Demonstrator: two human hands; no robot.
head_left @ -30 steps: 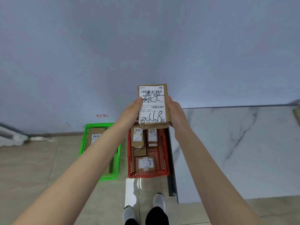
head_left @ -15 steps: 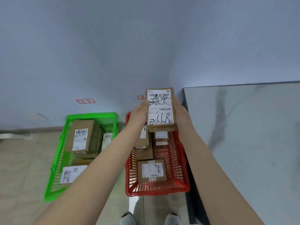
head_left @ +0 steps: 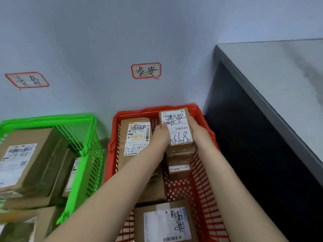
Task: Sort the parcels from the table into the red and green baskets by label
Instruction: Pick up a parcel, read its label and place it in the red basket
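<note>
Between the hands, the parcel [head_left: 176,127] is pinched by its side edges, left hand [head_left: 160,135] and right hand [head_left: 198,130] curled on it, over the red basket [head_left: 111,149], above stacked boxes [head_left: 180,163]. Placement step judged underway; next move: lower squarely, release both.

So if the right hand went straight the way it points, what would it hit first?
Probably the far wall of the red basket, just beyond the parcel that the right hand grips. Depth is unclear; it might pass over the rim.

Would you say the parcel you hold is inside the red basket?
Inside, unreleased: the parcel lies within the red basket rim, left hand and right hand gripping it.
</note>
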